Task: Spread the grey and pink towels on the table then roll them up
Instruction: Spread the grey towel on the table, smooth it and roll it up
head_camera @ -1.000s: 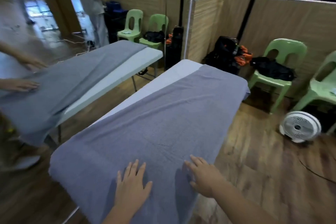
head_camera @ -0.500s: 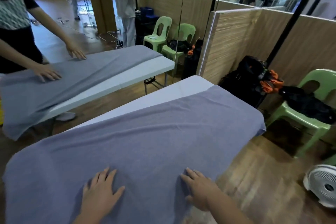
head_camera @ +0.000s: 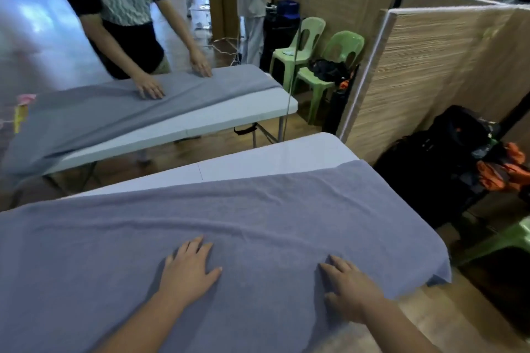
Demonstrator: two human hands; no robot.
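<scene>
Since a second ago the view has swung left and both hands have slid apart across the grey towel (head_camera: 258, 226), which now shows more of its length running off the left edge of the frame. The towel lies spread flat over the near white table (head_camera: 286, 152), covering most of the top and leaving a bare strip along the far side; its right end hangs a little over the table's edge, and shallow creases cross its middle. The left hand (head_camera: 187, 269) presses palm down on the cloth with fingers (head_camera: 198, 246) spread open and gripping nothing. The right hand (head_camera: 348, 291) rests flat near the towel's near right corner, its fingers likewise extended and holding nothing. The two hands sit well apart. No pink towel can be made out on this table.

Beyond it, a second white table (head_camera: 229, 117) carries another grey towel (head_camera: 114, 112), where a person in a dark patterned shirt (head_camera: 123, 3) lays both palms on the cloth. Two green plastic chairs (head_camera: 324, 57) stand by a woven partition (head_camera: 447, 71), and dark bags (head_camera: 447, 160) with orange fabric sit on the wooden floor to the right.
</scene>
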